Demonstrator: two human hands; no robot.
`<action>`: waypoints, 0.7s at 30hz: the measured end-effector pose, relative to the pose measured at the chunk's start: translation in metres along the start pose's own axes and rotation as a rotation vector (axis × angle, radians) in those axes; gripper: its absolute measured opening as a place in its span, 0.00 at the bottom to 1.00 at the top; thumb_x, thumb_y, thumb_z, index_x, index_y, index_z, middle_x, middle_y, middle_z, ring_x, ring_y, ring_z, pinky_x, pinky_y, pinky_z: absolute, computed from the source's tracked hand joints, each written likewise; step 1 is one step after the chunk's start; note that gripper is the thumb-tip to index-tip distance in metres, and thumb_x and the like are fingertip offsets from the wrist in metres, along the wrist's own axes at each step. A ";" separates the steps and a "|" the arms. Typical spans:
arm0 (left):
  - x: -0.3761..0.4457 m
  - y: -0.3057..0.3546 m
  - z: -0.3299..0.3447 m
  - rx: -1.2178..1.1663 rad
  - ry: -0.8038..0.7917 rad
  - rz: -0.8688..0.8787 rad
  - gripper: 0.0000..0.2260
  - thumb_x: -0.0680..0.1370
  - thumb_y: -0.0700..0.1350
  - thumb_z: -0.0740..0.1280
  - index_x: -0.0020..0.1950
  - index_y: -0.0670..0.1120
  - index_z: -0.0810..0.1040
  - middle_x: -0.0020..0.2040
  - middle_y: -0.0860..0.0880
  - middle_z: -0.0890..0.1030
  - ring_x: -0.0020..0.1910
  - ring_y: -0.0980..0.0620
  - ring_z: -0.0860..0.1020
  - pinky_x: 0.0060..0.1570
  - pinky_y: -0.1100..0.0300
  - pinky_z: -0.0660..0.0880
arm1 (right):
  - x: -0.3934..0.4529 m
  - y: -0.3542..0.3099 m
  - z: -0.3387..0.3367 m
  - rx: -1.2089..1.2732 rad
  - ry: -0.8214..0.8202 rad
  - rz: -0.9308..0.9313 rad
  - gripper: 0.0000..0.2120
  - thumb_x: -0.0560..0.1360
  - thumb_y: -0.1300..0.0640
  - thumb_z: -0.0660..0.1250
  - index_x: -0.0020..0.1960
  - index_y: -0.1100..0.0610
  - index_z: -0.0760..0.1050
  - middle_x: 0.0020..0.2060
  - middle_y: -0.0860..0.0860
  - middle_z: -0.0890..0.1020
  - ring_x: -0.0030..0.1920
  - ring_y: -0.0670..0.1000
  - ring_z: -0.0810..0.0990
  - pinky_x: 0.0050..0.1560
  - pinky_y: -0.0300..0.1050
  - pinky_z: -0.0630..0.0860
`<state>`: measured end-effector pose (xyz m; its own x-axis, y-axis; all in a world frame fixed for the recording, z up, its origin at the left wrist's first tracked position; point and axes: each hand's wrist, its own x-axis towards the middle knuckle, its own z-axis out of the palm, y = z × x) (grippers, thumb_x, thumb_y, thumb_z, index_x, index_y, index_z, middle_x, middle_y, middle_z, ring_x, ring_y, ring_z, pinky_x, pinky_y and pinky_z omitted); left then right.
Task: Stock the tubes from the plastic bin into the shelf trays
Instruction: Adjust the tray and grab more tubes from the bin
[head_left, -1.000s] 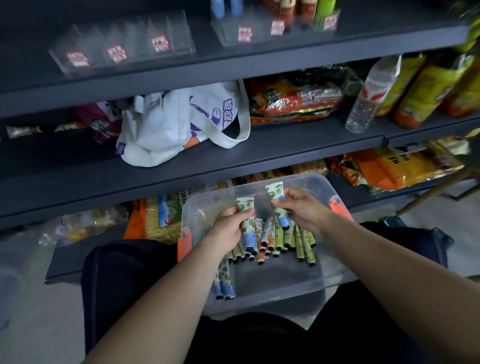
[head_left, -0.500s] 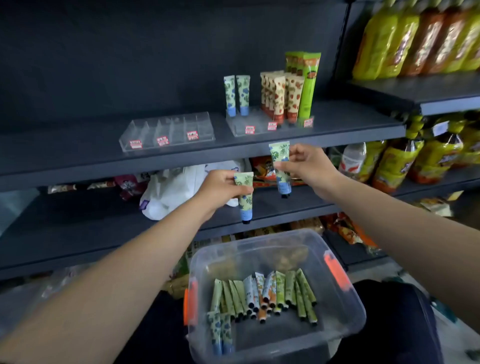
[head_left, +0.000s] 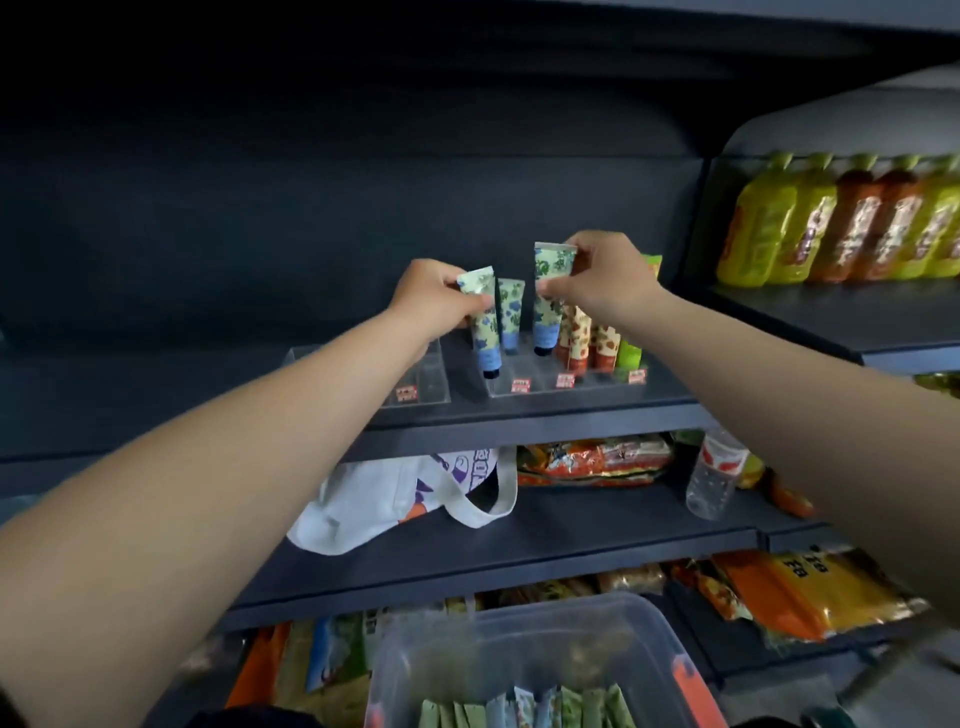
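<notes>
Dark store shelf (head_left: 545, 410), clear tray (head_left: 582, 382) on it. Left hand (head_left: 434, 301) pinches blue-floral tube (head_left: 483, 325); right hand (head_left: 602, 278) pinches second tube (head_left: 548, 306), both above tray. Plastic bin (head_left: 519, 634) below.

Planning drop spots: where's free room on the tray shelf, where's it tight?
Free: clear left tray, and shelf beyond it. Right tray: front slots bare under the held tubes. Tight: orange tubes by the right hand, and one blue tube standing between both hands.

Both hands now up from the plastic bin (head_left: 524, 654) to the shelf tray (head_left: 540, 382), left hand (head_left: 434, 299) bringing one blue-capped tube (head_left: 483, 322), right hand (head_left: 602, 278) another tube (head_left: 549, 299), caps down
</notes>
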<state>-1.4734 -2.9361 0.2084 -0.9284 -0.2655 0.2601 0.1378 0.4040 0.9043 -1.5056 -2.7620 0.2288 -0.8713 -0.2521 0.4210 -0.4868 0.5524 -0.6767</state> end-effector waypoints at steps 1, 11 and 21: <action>0.009 0.002 0.001 0.008 0.015 -0.008 0.05 0.71 0.37 0.73 0.46 0.39 0.82 0.46 0.41 0.83 0.43 0.49 0.80 0.51 0.54 0.80 | 0.008 -0.001 0.001 -0.065 -0.008 -0.013 0.10 0.71 0.55 0.73 0.48 0.56 0.74 0.36 0.48 0.74 0.37 0.47 0.73 0.30 0.35 0.64; 0.075 -0.023 0.028 0.162 0.179 -0.039 0.04 0.69 0.41 0.74 0.37 0.42 0.82 0.33 0.47 0.78 0.35 0.51 0.75 0.39 0.60 0.73 | 0.078 0.016 0.043 -0.295 -0.077 0.061 0.10 0.72 0.63 0.68 0.53 0.61 0.78 0.50 0.58 0.81 0.51 0.59 0.80 0.45 0.41 0.73; 0.102 -0.044 0.037 0.319 0.092 -0.021 0.06 0.70 0.42 0.74 0.40 0.40 0.81 0.31 0.48 0.76 0.34 0.51 0.72 0.34 0.63 0.66 | 0.108 0.033 0.073 -0.394 -0.147 0.179 0.07 0.72 0.65 0.68 0.50 0.63 0.79 0.43 0.58 0.80 0.41 0.55 0.76 0.38 0.40 0.70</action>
<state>-1.5870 -2.9482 0.1824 -0.8926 -0.3490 0.2855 -0.0097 0.6478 0.7618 -1.6206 -2.8294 0.2078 -0.9528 -0.2201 0.2089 -0.2923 0.8505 -0.4372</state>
